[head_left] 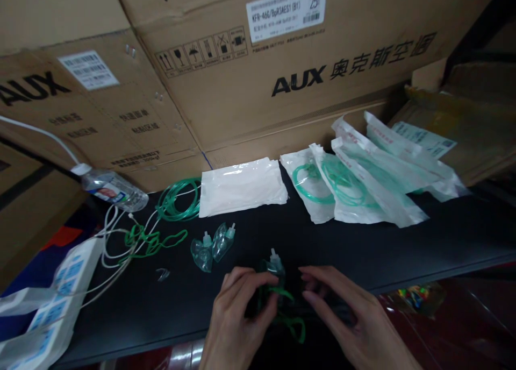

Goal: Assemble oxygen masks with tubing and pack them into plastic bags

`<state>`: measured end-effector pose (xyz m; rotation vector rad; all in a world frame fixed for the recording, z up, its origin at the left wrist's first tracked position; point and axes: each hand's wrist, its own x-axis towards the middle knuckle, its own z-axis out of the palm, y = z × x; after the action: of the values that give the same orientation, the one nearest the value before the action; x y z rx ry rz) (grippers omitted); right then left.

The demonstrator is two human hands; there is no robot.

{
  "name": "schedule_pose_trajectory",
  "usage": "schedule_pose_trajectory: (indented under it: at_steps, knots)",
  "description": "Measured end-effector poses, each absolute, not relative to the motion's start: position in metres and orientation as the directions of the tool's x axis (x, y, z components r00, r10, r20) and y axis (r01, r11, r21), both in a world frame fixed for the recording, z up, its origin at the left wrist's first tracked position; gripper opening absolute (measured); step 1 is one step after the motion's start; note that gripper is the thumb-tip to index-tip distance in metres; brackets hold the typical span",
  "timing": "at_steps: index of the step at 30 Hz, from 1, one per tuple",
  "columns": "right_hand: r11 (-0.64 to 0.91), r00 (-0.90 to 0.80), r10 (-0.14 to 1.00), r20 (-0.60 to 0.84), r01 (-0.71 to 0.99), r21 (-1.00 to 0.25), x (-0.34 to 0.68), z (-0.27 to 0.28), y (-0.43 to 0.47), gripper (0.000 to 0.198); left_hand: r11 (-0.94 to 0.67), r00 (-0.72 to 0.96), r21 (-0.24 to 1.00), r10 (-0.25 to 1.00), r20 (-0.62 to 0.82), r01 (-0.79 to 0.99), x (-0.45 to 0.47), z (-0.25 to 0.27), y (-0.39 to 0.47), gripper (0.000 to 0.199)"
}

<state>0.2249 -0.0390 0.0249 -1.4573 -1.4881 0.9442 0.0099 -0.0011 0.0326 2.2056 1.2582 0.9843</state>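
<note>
The white packet [244,188] lies flat on the black table [141,311], and a large AUX carton [226,106] stands behind it. Farthest left of the packet and nearer the person is a white power strip [66,292]; a clear bottle [115,190] lies tilted on its side, also to the packet's left, with white cords [108,235] trailing below it. Between those and the packet, some green straps [151,240] lie in a loose tangle, a small clear piece [163,274] sits on the nearer side, and a coil of green tubing [175,200] reaches the packet's left edge. Two small masks [202,251] rest side by side just in front of the packet's left part. Farther in front of the packet, the left hand [239,311] has thumb and fingers closed on the held mask [276,265], partly hidden, its pale connector pointing toward the packet and a green strap [296,327] hanging at its near side. The right hand [350,305], in front and to the packet's right, has thumb and fingertips apart, near the held mask. Beyond it, wrapped packs [374,173] overlap to the packet's right, and an open cardboard box [475,125] stands farthest right.
</note>
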Motion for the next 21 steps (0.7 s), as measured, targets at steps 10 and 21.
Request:
schedule_pose_trajectory:
  at_steps: [10,21]
  knots:
    - [-0.301,-0.175,0.949,-0.261,-0.268,-0.915,0.208,0.02,-0.012,0.049,-0.498,0.372,0.756,0.857,0.356,0.425,0.025,0.024,0.0,0.059]
    - [-0.263,0.013,0.963,-0.267,-0.151,-0.953,0.222,0.012,0.006,0.044,-0.312,0.11,0.668,0.939,0.326,0.675,-0.001,-0.014,-0.003,0.044]
